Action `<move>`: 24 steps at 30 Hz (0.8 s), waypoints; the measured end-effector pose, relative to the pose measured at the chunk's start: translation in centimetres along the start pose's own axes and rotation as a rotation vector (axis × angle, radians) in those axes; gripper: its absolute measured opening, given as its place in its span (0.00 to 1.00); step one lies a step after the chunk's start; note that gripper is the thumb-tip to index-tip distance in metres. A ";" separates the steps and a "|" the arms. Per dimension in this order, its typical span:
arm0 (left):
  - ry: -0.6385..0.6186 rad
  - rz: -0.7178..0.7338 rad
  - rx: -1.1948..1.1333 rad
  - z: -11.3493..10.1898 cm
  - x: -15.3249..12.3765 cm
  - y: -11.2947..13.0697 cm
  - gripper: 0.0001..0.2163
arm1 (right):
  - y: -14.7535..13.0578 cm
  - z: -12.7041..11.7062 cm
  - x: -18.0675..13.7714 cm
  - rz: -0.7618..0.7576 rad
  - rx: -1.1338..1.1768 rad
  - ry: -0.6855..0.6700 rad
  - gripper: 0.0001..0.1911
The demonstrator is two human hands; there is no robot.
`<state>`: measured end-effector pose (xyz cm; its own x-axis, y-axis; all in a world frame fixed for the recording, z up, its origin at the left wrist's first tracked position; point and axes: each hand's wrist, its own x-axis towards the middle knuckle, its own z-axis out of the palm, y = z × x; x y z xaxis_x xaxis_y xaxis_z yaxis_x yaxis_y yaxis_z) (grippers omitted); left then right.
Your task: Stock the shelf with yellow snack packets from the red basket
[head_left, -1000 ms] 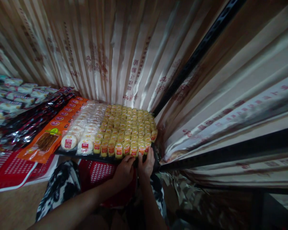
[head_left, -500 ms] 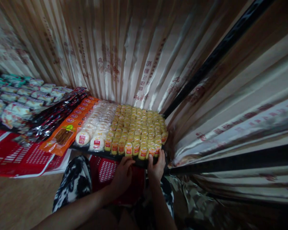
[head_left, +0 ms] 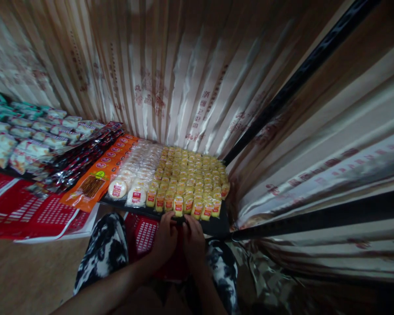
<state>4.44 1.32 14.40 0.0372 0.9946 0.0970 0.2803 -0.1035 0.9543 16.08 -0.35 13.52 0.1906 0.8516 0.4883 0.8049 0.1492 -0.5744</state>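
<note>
Rows of small yellow packets with red labels fill the right part of a dark shelf. My left hand and my right hand sit side by side at the shelf's front edge, just below the front row of yellow packets. The fingers of both hands are curled and pressed together with their tips at the edge. What they hold, if anything, is hidden in the dim light. A red plastic basket stands under my hands, between my knees.
Round white wrapped cakes lie left of the yellow packets, then orange packets and dark shiny packets. More pale packets fill the far left. Pleated printed curtains hang behind and to the right. Red flat crates lie at the left.
My right hand has left the front right yellow packets and moved left, next to my left hand. The view has shifted slightly right and down.
</note>
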 end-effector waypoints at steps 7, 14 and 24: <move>-0.035 -0.194 0.003 -0.7 1.0 1.3 0.19 | -1.0 2.0 0.1 0.079 -0.028 0.019 0.21; -0.027 -0.195 -0.003 -0.5 1.2 1.1 0.19 | -1.0 2.4 0.0 0.117 0.044 0.015 0.20; -0.018 -0.129 0.000 0.3 1.9 0.2 0.19 | -1.0 3.1 0.0 0.140 0.191 0.017 0.18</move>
<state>4.84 3.16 14.70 0.0184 0.9993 -0.0314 0.2839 0.0249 0.9585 13.59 1.06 12.06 0.3036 0.8625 0.4048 0.6491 0.1238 -0.7506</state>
